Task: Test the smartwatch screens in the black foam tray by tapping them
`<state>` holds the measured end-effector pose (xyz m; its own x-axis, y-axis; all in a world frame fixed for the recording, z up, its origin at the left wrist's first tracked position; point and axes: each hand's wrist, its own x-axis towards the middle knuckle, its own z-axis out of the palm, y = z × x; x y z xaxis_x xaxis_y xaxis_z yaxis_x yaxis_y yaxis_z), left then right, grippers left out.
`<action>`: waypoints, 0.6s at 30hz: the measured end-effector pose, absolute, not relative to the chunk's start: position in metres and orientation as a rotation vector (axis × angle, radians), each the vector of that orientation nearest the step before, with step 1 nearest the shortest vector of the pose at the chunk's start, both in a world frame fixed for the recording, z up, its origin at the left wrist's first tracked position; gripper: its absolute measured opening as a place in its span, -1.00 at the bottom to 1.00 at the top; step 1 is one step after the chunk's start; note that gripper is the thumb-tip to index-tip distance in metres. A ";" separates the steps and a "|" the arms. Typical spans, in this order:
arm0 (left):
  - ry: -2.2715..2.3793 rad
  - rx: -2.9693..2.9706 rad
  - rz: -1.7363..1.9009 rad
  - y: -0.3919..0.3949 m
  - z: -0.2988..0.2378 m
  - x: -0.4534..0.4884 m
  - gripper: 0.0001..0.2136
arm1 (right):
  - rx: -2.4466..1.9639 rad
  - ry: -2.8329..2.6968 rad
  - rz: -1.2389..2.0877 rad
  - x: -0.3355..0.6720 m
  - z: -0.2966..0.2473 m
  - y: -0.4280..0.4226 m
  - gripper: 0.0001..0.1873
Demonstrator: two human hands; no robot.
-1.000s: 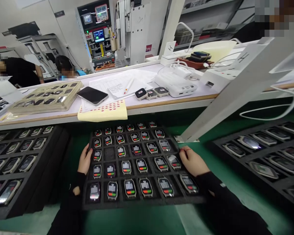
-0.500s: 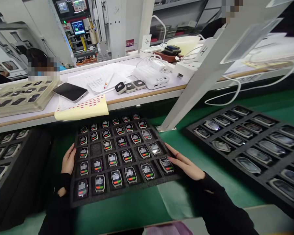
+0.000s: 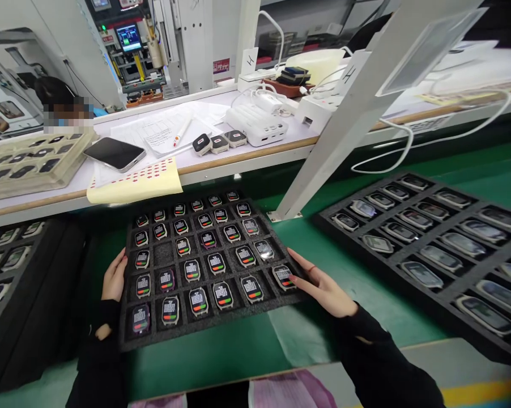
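Note:
A black foam tray (image 3: 164,255) full of smartwatches lies between my hands over the green work surface. Most of the watch faces are lit with white text and a red and green bar; one pocket near the left has no watch. My left hand (image 3: 114,276) grips the tray's left edge, its fingers partly hidden beneath. On the right edge, my right hand (image 3: 323,286) holds the tray with its thumb over the corner beside a smartwatch (image 3: 284,277).
Another foam tray of dark-screened watches (image 3: 442,294) lies at right; stacked foam trays (image 3: 38,294) stand at left. A white post (image 3: 319,153) rises behind. The shelf above bears a phone (image 3: 115,153), papers, a white charger (image 3: 255,127) and a beige tray (image 3: 68,175). A person sits beyond.
The whole view has shifted slightly, with the shelf and trays appearing a little further left and higher. Both hands keep their hold on the foam tray.

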<state>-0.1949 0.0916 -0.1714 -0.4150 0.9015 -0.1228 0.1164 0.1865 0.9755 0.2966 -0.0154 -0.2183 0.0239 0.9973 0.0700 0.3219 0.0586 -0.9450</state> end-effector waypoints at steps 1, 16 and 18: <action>1.699 0.970 1.295 0.087 -0.172 -0.195 -0.59 | -1.433 -1.426 0.888 0.292 -0.219 -0.018 -0.27; 1.679 1.034 1.161 0.019 -0.164 -0.188 -0.44 | -1.076 -1.944 0.299 0.222 -0.182 -0.067 -0.43; 1.677 1.046 1.161 0.017 -0.165 -0.188 -0.42 | -1.071 -1.993 0.283 0.224 -0.183 -0.065 -0.43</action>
<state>-0.1882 0.0166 -0.1651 -0.3143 0.9348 -0.1655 0.1740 0.2281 0.9580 0.2237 -0.0646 -0.1831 -0.2873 0.7722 0.5667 0.5838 0.6102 -0.5356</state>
